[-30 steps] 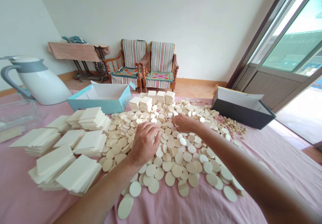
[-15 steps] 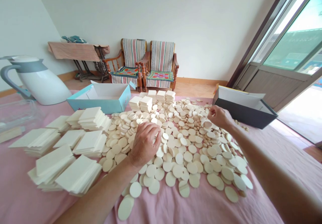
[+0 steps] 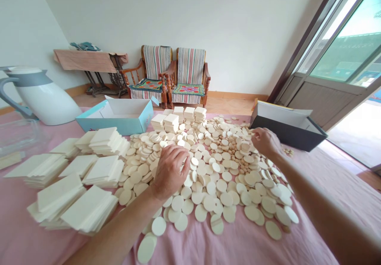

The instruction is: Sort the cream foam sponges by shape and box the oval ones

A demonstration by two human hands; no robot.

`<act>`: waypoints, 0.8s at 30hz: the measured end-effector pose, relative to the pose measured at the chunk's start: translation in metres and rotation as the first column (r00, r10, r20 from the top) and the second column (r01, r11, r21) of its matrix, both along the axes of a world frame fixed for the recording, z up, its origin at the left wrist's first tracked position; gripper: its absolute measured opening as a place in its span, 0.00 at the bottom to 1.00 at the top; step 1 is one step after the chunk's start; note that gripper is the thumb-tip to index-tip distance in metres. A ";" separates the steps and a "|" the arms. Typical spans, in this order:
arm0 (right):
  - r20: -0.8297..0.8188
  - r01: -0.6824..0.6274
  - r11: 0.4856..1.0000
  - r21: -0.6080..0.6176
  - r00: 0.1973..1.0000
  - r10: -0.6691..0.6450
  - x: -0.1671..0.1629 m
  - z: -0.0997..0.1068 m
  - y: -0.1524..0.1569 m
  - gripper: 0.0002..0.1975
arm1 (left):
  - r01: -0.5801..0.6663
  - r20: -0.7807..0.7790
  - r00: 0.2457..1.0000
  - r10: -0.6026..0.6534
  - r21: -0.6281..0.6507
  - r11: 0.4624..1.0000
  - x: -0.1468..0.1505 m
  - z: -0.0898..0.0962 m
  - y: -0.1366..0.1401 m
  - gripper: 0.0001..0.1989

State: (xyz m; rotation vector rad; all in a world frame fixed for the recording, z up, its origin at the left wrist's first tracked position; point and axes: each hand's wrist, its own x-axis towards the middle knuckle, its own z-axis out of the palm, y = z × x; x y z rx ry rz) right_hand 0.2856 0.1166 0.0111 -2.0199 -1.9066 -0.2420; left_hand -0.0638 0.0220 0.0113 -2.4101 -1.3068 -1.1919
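Observation:
My left hand point(image 3: 172, 170) is over the middle of a wide heap of pale round wooden discs point(image 3: 221, 185), its fingers curled downward. Whatever lies under those fingers is hidden from view. Farther off to the right, my right hand point(image 3: 266, 141) is closed at the heap's far edge, near the dark box. The fingertips are pressed together and I cannot make out what is in them. Small wooden beads point(image 3: 238, 153) lie among the discs just left of this hand.
Stacks of square wooden tiles point(image 3: 89, 207) stand at the left, with more tile stacks point(image 3: 171, 122) behind the heap. A light-blue box point(image 3: 116, 124) and a dark box point(image 3: 287, 132) sit at the far edge. A white jug point(image 3: 49, 100) and clear plastic container point(image 3: 19, 138) are at left.
My right hand has moved slightly rightward, away from the beads. The left hand has stayed nearly in place. The view has shifted a little.

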 end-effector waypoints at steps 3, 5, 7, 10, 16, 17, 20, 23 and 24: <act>-0.032 -0.309 0.949 -0.057 0.951 0.307 -0.065 0.003 0.010 0.19 | 0.003 0.002 1.000 -0.003 0.004 1.000 0.000 0.001 -0.001 0.07; -0.013 -0.446 0.888 -0.113 0.894 0.448 -0.103 0.002 0.021 0.28 | 0.002 0.004 1.000 -0.002 0.001 1.000 -0.001 0.002 -0.001 0.06; 0.005 -0.487 0.857 -0.169 0.869 0.495 -0.132 0.001 0.038 0.38 | 0.000 0.007 1.000 0.000 -0.004 1.000 -0.001 0.002 -0.002 0.06; -0.011 -0.410 0.877 -0.251 0.907 0.420 -0.157 0.000 0.066 0.43 | -0.005 0.014 1.000 0.005 -0.009 1.000 -0.002 0.002 -0.002 0.06; -0.017 -0.332 0.883 -0.330 0.938 0.346 -0.178 -0.001 0.078 0.33 | -0.009 0.004 1.000 0.009 -0.022 1.000 -0.004 0.001 -0.002 0.06; -0.020 -0.347 0.878 -0.331 0.932 0.361 -0.181 0.000 0.072 0.29 | -0.008 0.004 1.000 0.008 -0.024 1.000 -0.004 0.001 -0.002 0.06; -0.042 -0.398 0.858 -0.326 0.912 0.407 -0.192 0.001 0.050 0.19 | -0.003 0.006 1.000 0.003 -0.019 1.000 -0.003 0.000 -0.002 0.06; -0.117 -0.493 0.808 -0.321 0.868 0.483 -0.204 0.001 0.026 0.18 | -0.008 0.004 1.000 0.008 -0.006 1.000 -0.002 -0.001 -0.001 0.06; -0.155 -0.547 0.777 -0.310 0.836 0.527 -0.208 0.001 0.018 0.19 | -0.011 0.005 1.000 0.011 0.000 1.000 -0.002 -0.001 -0.001 0.06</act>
